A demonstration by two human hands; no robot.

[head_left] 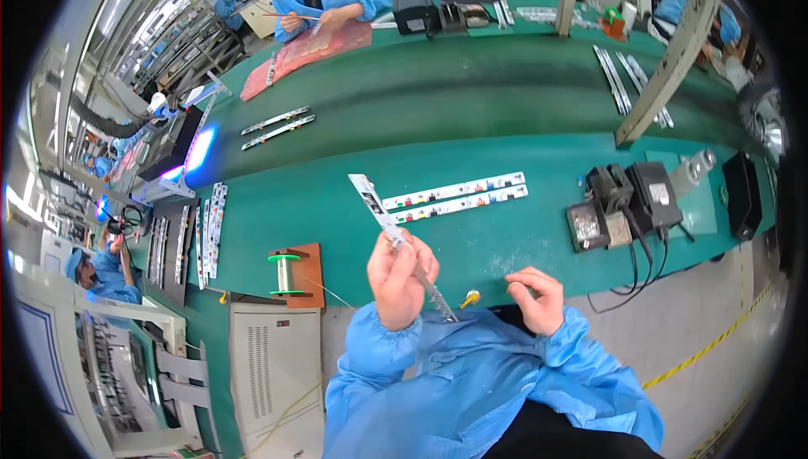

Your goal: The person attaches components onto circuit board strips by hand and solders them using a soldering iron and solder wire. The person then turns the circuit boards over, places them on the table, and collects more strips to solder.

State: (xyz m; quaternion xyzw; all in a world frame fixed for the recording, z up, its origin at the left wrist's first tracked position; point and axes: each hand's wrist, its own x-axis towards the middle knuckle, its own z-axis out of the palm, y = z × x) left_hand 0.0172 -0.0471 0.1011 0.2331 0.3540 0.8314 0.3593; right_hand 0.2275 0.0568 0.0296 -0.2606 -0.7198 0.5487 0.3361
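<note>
Circuit strip is up in the air right now, tilted, with its far end over the green bench and its near end down by the blue smock. From my end, the left hand has it pinched around the middle. The right hand is off to the side, fingers curled in and thumb close; can't tell if there's anything tiny between them.

Progress-wise, I'd call it midway: one strip in hand and not set down, plus a pair of strips lying side by side just beyond it, coloured parts dotted along both. Whether those two are finished or waiting, I honestly can't tell. More strips are over at the left end, some on a dark tray, so the batch is bigger than what's in front of me.

Containers: that tray has several strips lying lengthwise, side by side. Over on the right there's a small black holder with something mottled and silvery in it, too small to make out. The grey vented cabinet below the bench doesn't show its insides at all.
</note>
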